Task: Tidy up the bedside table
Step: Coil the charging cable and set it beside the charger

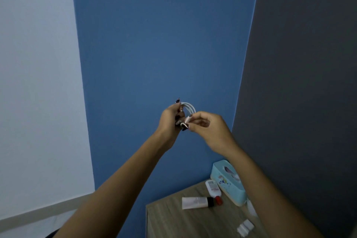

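Observation:
Both hands are raised in front of the blue wall, well above the wooden bedside table. My left hand grips a coiled white cable, whose loops stick out above the fingers. My right hand pinches the cable's end between thumb and fingertips, right against the left hand. On the table lie a white tube with a black cap, a small white bottle with a red cap, a light-blue wipes box and a small white adapter.
The table stands in the corner between the blue wall and a dark grey wall. A pale wall and a floor strip are to the left. My right forearm covers part of the table's right side.

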`<state>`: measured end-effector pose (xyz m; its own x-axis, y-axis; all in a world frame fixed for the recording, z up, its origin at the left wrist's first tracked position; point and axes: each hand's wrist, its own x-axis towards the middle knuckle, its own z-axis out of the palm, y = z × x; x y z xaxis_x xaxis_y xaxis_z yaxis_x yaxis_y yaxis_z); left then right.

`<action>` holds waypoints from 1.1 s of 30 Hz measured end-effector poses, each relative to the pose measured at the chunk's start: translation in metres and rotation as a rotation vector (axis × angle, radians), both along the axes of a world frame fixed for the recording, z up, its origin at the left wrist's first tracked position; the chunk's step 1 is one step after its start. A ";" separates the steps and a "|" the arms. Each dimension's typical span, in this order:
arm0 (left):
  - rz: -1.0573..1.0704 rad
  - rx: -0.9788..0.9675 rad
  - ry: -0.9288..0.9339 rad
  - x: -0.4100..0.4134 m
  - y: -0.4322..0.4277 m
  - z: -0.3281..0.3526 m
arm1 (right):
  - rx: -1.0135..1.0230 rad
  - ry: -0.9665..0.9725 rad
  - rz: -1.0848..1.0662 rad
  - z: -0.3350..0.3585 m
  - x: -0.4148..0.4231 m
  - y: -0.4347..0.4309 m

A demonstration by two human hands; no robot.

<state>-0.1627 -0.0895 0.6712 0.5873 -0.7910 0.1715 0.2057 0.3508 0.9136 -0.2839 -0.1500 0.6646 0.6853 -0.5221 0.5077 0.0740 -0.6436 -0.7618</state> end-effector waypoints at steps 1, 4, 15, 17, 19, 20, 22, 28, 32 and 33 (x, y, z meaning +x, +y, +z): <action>-0.009 -0.008 0.030 -0.001 0.000 0.000 | 0.009 -0.043 -0.038 -0.004 0.002 -0.001; -0.045 -0.040 0.133 -0.006 -0.001 0.000 | 0.033 -0.153 -0.165 -0.014 0.008 0.001; -0.101 -0.009 -0.002 -0.007 -0.002 -0.003 | 0.489 -0.320 -0.019 -0.012 0.012 0.000; -0.085 0.030 -0.134 -0.008 -0.002 -0.005 | 0.523 -0.305 -0.041 -0.016 0.012 -0.006; -0.050 0.086 -0.283 -0.009 -0.001 -0.008 | 0.527 -0.266 -0.054 -0.019 0.011 -0.009; -0.015 0.105 -0.362 -0.009 -0.001 -0.010 | 0.521 -0.241 -0.057 -0.021 0.012 -0.010; 0.080 0.121 -0.536 -0.008 0.000 -0.012 | 0.505 -0.192 -0.076 -0.024 0.014 -0.011; 0.182 0.088 -0.853 -0.008 0.002 -0.016 | 0.575 -0.112 -0.017 -0.024 0.010 -0.017; 0.251 0.071 -0.986 -0.007 -0.001 -0.017 | 0.661 -0.106 0.073 -0.024 0.011 -0.016; 0.260 0.071 -1.015 -0.007 -0.002 -0.018 | 0.684 -0.103 0.085 -0.024 0.011 -0.016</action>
